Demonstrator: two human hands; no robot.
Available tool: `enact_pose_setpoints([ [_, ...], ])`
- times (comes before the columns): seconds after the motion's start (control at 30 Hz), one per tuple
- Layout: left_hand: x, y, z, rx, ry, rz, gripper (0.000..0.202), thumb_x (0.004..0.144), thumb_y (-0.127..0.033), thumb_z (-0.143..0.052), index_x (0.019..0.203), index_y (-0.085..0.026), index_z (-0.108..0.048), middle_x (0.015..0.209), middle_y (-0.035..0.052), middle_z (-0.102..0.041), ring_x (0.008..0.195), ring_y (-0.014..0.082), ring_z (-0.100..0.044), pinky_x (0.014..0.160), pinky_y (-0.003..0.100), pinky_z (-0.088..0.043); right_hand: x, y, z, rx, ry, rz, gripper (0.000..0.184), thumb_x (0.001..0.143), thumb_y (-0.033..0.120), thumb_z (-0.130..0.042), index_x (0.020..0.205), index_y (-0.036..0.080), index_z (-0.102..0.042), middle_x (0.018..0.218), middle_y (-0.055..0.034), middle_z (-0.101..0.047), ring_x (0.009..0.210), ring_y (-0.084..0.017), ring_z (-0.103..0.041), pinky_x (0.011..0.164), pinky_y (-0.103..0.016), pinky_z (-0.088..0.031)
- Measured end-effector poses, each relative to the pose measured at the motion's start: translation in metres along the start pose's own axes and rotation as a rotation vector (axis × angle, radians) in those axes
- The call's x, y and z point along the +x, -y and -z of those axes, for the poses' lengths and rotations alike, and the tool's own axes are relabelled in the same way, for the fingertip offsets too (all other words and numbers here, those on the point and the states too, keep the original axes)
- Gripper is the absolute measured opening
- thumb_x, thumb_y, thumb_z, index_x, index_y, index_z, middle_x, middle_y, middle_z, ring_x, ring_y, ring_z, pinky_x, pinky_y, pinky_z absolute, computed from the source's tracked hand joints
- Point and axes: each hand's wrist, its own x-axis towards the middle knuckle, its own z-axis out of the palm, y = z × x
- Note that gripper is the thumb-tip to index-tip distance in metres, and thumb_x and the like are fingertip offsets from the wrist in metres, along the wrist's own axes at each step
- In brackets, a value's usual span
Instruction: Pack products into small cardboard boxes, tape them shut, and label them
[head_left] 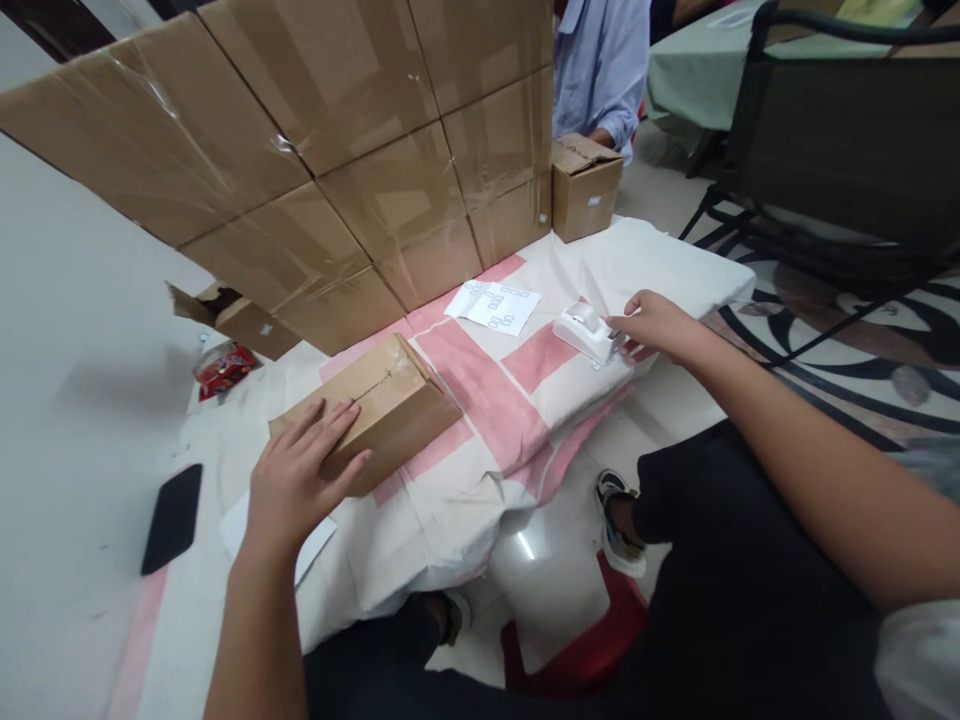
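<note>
My left hand (307, 465) lies with fingers spread on the top of a closed cardboard box (397, 425), its thumb along the near side. A seam runs across the box top. On the right part of the table, my right hand (651, 325) has its fingers bent around the near end of a white tape dispenser (585, 332). A roll of clear tape sits in the dispenser. Whether a strip of tape is between those fingers is too small to tell.
A wall of taped cardboard boxes (390, 190) stands along the back. Beside it are another box (589, 190) and a person in a light blue shirt (600, 70). A label sheet (495, 305), a black phone (172, 518) and a red packet (225, 370) lie on the cloth. A red stool (577, 655) is below.
</note>
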Motion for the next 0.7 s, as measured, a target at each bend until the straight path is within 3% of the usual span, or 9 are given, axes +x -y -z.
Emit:
enact_pose_setpoints([
  [0.17, 0.000, 0.000, -0.001, 0.008, 0.001, 0.012, 0.057, 0.098, -0.042, -0.060, 0.152, -0.033, -0.045, 0.143, 0.0066, -0.064, 0.142, 0.0355, -0.052, 0.104, 0.052, -0.051, -0.005, 0.001, -0.003, 0.140, 0.002, -0.070, 0.039, 0.078, 0.005, -0.077, 0.084, 0.024, -0.043, 0.057, 0.0016, -0.059, 0.054, -0.016, -0.063, 0.052, -0.029, -0.058],
  [0.4, -0.002, 0.001, 0.000, 0.004, -0.008, 0.017, 0.057, 0.097, -0.041, -0.062, 0.151, -0.033, -0.047, 0.142, 0.0063, -0.065, 0.142, 0.0348, -0.052, 0.103, 0.050, -0.051, -0.006, -0.007, 0.012, 0.151, 0.029, -0.072, 0.040, 0.068, -0.006, -0.073, 0.076, 0.023, -0.047, 0.059, 0.0024, -0.059, 0.061, -0.017, -0.064, 0.060, -0.027, -0.052],
  [0.53, -0.002, 0.001, -0.001, -0.007, -0.002, 0.030, 0.058, 0.097, -0.042, -0.062, 0.152, -0.034, -0.046, 0.144, 0.0055, -0.064, 0.142, 0.0349, -0.051, 0.105, 0.051, -0.049, -0.002, -0.020, 0.012, -0.050, -0.002, -0.001, 0.042, 0.059, -0.002, -0.081, 0.072, 0.023, -0.051, 0.055, 0.0053, -0.054, 0.055, -0.015, -0.055, 0.053, -0.024, -0.041],
  [0.7, -0.001, 0.001, -0.003, -0.008, -0.003, 0.038, 0.058, 0.096, -0.040, -0.062, 0.152, -0.035, -0.046, 0.144, 0.0042, -0.064, 0.142, 0.0342, -0.051, 0.104, 0.050, -0.049, 0.004, -0.033, 0.004, -0.109, 0.011, 0.069, 0.034, 0.070, 0.012, -0.078, 0.072, 0.024, -0.046, 0.060, 0.0010, -0.064, 0.067, -0.020, -0.064, 0.056, -0.024, -0.044],
])
